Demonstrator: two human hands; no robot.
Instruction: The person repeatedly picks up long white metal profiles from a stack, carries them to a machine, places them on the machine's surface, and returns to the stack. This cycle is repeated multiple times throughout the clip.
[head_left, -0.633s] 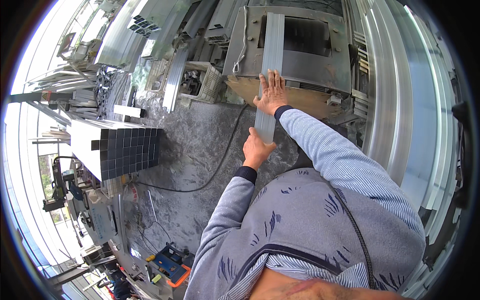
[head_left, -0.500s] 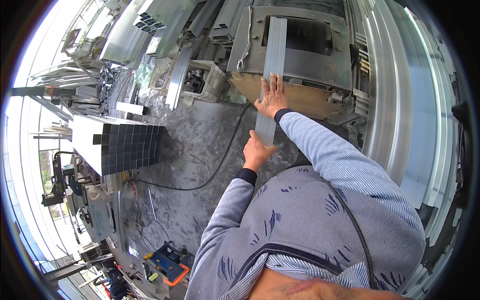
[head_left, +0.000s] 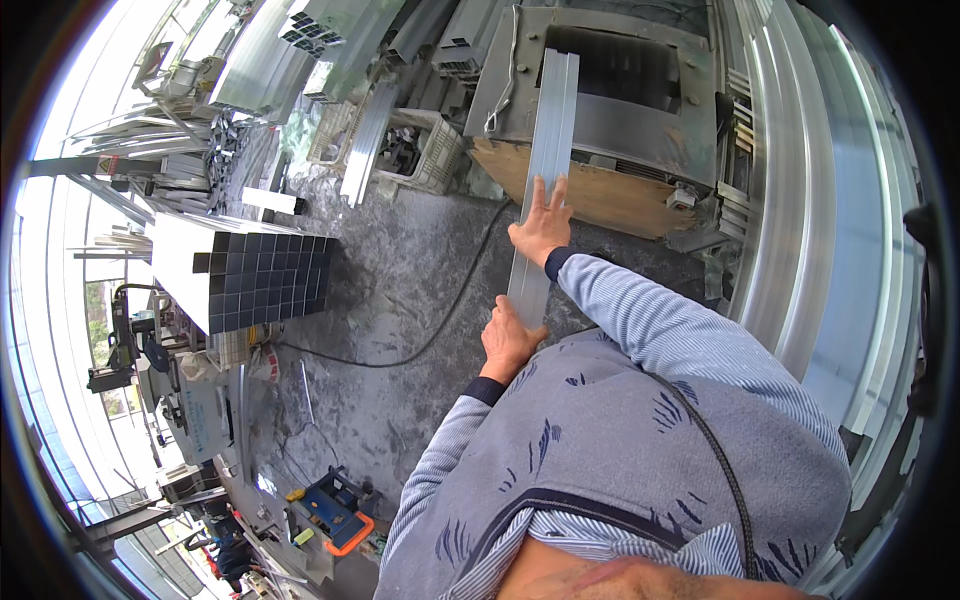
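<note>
A long silver-grey metal profile (head_left: 553,130) with lengthwise grooves runs from my body toward the far side, its far end over the dark opening of a grey metal cabinet (head_left: 630,125). My left hand (head_left: 510,340) grips its near end, the thumb on the right side and the fingers at the left edge. Farther along, my right hand (head_left: 543,230) holds the same profile from above. Two of its fingers stretch forward along the face, and the thumb sits at the left edge. The undersides of both grips are hidden.
A brown board (head_left: 570,190) fronts the cabinet. Long profiles (head_left: 790,180) lie along the right. Bundled square tubes (head_left: 270,280) stand at left, with a crate of offcuts (head_left: 425,155) beyond. A black cable (head_left: 440,325) crosses the floor; a blue-and-orange toolbox (head_left: 340,515) sits lower left.
Both hands have come nearer my body together with the metal profile. Its far end has drawn back a little over the cabinet, and the view has shifted slightly.
</note>
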